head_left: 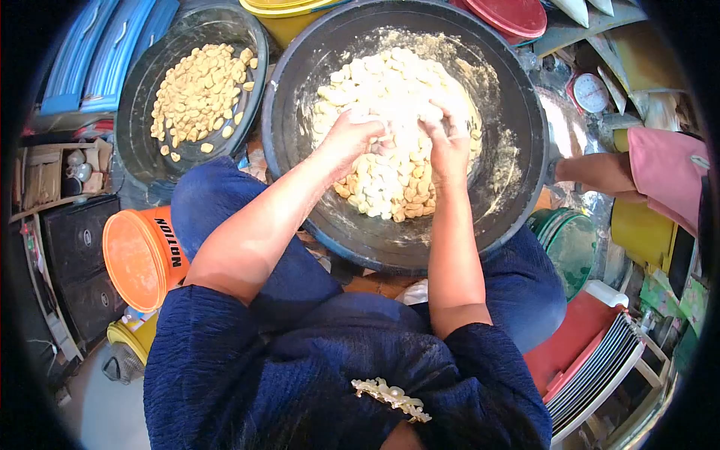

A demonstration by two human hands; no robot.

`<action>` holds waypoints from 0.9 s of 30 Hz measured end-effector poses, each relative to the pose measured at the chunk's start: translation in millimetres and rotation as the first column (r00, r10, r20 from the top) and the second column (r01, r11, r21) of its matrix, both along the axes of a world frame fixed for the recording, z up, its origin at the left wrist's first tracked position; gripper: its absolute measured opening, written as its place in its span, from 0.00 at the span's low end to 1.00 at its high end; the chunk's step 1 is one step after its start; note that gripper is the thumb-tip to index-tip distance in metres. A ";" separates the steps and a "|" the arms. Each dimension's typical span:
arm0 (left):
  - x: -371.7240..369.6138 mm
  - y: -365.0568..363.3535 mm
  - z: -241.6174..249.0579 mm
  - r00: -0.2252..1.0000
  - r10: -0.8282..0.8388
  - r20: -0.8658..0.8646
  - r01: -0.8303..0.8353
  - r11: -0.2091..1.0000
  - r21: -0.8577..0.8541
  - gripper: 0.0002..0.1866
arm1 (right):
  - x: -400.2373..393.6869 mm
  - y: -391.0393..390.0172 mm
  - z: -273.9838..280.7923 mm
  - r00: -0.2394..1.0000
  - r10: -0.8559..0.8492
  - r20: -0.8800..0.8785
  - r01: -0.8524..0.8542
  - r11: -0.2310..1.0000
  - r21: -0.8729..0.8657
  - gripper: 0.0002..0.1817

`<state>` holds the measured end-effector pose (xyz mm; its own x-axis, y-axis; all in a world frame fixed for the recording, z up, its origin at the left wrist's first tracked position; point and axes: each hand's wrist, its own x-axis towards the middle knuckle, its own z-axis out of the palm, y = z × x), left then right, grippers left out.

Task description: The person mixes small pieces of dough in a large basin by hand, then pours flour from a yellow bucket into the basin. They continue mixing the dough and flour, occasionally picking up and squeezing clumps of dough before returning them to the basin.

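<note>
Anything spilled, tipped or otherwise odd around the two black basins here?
Nothing is spilled. The orange bucket lies on its side, which stands out. Both hands, left hand and right hand, are in the floured pieces inside the large black basin.

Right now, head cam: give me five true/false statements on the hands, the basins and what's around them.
1. Both hands, left hand and right hand, are in the pile of floured pieces inside the large black basin. True.
2. The smaller black basin is empty. False: it holds pale yellow pieces.
3. The orange bucket lies by the person's left knee. True.
4. The right hand grips the basin rim. False: it is in the pile; another person's hand is at the rim.
5. That other person wears a blue sleeve. False: a pink sleeve.
</note>
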<state>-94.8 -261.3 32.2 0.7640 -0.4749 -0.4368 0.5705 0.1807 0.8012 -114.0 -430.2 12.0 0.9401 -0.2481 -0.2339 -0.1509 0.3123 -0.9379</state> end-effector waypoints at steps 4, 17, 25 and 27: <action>-1.3 -0.3 -2.3 0.986 0.150 -0.078 -0.160 0.976 -0.146 0.22 | -1.7 2.1 7.7 0.874 0.432 0.222 -0.219 0.759 -0.613 0.28; -2.9 16.8 -25.3 0.969 -0.244 -0.038 0.245 0.930 0.275 0.17 | 18.3 -30.6 -75.1 0.978 0.204 0.050 -0.197 0.972 -0.125 0.16; -7.6 33.2 -49.6 0.874 -0.449 0.186 0.195 0.674 0.712 0.27 | 101.4 5.4 -199.4 0.896 0.152 -0.417 -0.438 0.462 -0.771 0.31; -10.0 32.1 -44.3 0.791 -0.591 0.159 0.120 0.404 0.907 0.29 | 109.4 45.6 -210.3 0.903 0.055 -0.427 -0.420 0.328 -0.846 0.34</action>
<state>-104.7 -229.2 -12.1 0.8095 -0.3382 -0.4799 -0.0075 -0.8234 0.5674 -4.6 -384.6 -198.3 0.9311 -0.2499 -0.2658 -0.3548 -0.7903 -0.4996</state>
